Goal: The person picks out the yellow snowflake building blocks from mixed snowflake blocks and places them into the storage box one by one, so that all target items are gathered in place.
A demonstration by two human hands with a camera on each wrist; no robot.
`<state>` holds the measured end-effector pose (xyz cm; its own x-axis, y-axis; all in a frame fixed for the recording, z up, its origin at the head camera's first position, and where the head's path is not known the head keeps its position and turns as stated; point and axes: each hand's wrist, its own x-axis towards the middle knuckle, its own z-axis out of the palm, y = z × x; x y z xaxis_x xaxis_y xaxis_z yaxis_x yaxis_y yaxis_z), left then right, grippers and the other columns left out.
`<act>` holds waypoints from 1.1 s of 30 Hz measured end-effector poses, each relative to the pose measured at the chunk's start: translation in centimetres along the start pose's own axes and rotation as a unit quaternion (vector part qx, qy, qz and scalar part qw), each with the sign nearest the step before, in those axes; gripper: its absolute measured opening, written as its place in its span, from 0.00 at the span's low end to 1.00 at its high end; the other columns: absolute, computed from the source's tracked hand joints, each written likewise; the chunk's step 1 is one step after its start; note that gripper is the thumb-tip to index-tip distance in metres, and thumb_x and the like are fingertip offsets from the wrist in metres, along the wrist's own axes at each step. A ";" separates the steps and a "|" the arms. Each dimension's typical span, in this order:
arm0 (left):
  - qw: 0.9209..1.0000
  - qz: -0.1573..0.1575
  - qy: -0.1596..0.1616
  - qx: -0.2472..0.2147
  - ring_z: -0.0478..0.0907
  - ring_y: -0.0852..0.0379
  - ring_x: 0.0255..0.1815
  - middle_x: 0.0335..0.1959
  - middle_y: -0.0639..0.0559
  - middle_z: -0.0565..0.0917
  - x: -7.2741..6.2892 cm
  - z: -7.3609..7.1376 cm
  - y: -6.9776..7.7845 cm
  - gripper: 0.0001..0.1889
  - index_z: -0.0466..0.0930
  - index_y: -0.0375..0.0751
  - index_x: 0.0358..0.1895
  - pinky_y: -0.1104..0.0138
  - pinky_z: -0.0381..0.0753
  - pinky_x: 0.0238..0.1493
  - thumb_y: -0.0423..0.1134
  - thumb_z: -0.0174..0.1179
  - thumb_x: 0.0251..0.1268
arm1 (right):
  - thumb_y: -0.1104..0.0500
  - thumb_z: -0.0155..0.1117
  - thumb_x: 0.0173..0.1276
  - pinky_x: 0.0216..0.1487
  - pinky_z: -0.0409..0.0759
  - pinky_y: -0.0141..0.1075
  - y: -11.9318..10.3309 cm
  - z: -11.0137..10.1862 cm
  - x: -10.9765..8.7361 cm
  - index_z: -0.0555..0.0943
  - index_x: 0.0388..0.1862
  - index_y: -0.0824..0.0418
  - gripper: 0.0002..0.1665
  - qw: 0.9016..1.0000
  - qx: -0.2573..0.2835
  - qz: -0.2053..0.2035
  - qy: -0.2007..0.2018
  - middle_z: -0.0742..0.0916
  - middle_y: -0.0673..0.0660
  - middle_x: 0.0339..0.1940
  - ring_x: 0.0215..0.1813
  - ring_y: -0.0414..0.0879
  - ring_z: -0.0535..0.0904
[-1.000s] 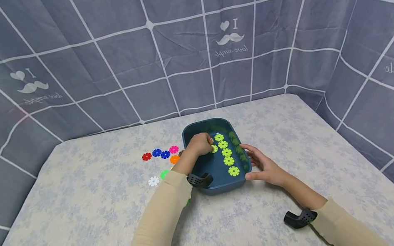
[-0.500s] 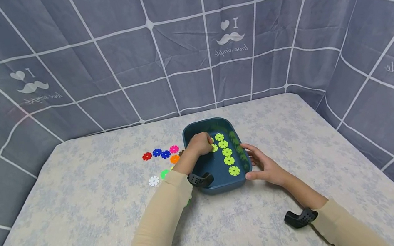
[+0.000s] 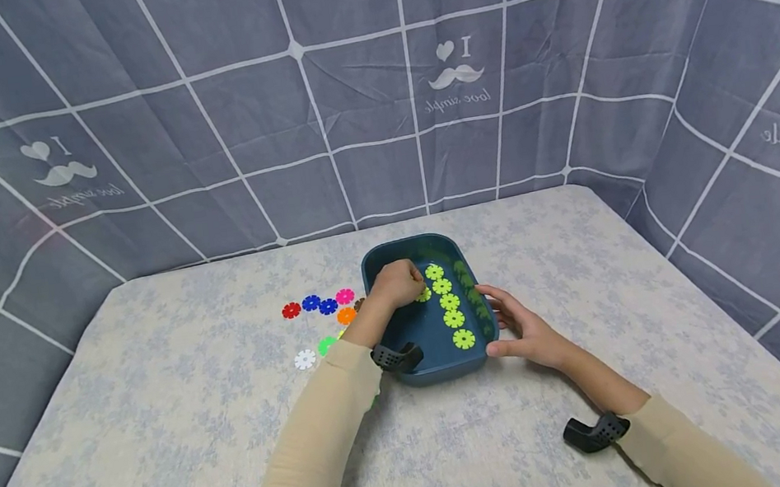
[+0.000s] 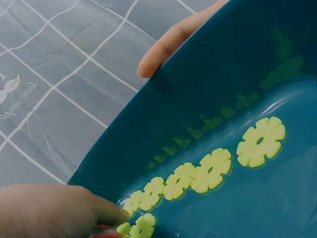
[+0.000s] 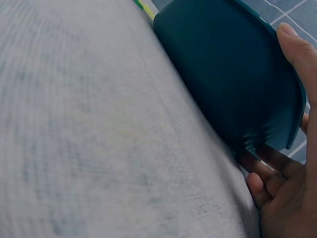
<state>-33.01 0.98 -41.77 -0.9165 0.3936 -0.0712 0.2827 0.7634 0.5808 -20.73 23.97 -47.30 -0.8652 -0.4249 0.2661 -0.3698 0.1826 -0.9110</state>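
Observation:
My left hand [image 3: 396, 284] reaches inside a dark teal plastic bin [image 3: 425, 342]. Its thumb and fingertips pinch a yellow-green notched building disc [image 4: 124, 229], partly hidden. Another such disc [image 4: 143, 227] lies right beside the fingertips. To the right, a row of several matching discs [image 3: 452, 319] runs along the bin floor, mirrored in the glossy side wall. My right hand [image 3: 522, 333] rests against the outside of the bin's right wall, thumb at the front corner. In the right wrist view, the thumb lies at the rim and other fingers touch lower on the wall.
Left of the bin, loose discs lie on the pale patterned tablecloth [image 3: 181, 406]: a red one [image 3: 290, 311], blue ones [image 3: 327, 306], a pink one [image 3: 345, 295], an orange one [image 3: 346, 315], a white one [image 3: 305, 359] and others. A grey gridded curtain [image 3: 368, 88] hangs behind.
My left hand has lifted very slightly inside the bin, its fingertips staying by the upper yellow-green discs. The right hand and the bin have hardly moved.

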 end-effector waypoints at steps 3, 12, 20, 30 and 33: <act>0.999 0.018 0.024 -0.036 0.56 0.58 0.16 0.13 0.54 0.61 -0.4 -0.2 0.0 0.18 0.67 0.44 0.16 0.68 0.60 0.22 0.33 0.54 0.66 | 0.53 0.70 0.64 0.59 0.69 0.35 -0.1 0.0 0.0 0.51 0.79 0.58 0.52 1.000 0.001 -0.003 -0.002 0.65 0.73 0.70 0.62 0.65 0.70; 0.990 0.033 0.052 -0.128 0.69 0.55 0.26 0.30 0.49 0.77 -1.7 -1.1 0.5 0.07 0.79 0.37 0.39 0.65 0.69 0.34 0.36 0.53 0.70 | 0.54 0.70 0.64 0.59 0.69 0.34 0.0 0.0 0.0 0.50 0.79 0.58 0.52 1.000 0.001 -0.002 -0.005 0.65 0.73 0.70 0.63 0.66 0.69; 0.990 0.051 0.065 -0.116 0.76 0.52 0.34 0.36 0.48 0.81 -3.1 -2.5 1.0 0.08 0.80 0.38 0.43 0.60 0.77 0.41 0.38 0.55 0.71 | 0.54 0.70 0.64 0.59 0.69 0.34 0.0 0.0 -0.1 0.50 0.79 0.58 0.52 1.000 0.003 -0.002 -0.003 0.64 0.74 0.70 0.63 0.66 0.69; 0.991 0.057 0.077 -0.098 0.75 0.53 0.33 0.35 0.49 0.80 -5.1 -3.3 0.7 0.07 0.80 0.38 0.42 0.60 0.76 0.38 0.38 0.56 0.70 | 0.53 0.70 0.63 0.59 0.70 0.33 -0.2 0.0 -0.1 0.51 0.79 0.58 0.52 1.000 0.005 -0.001 -0.001 0.64 0.73 0.70 0.64 0.67 0.67; 0.990 0.058 0.080 -0.105 0.75 0.53 0.34 0.34 0.49 0.80 -5.7 -3.7 0.6 0.07 0.81 0.39 0.42 0.60 0.76 0.38 0.39 0.57 0.70 | 0.53 0.70 0.63 0.59 0.70 0.34 -0.2 0.0 -0.1 0.51 0.79 0.57 0.52 1.000 0.002 0.002 0.001 0.64 0.73 0.70 0.64 0.67 0.67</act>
<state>-28.70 -2.68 -38.00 -0.9194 0.3728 0.1256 0.3387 0.5878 0.7347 -20.58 23.98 -47.10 -0.8677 -0.4219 0.2629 -0.3646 0.1808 -0.9134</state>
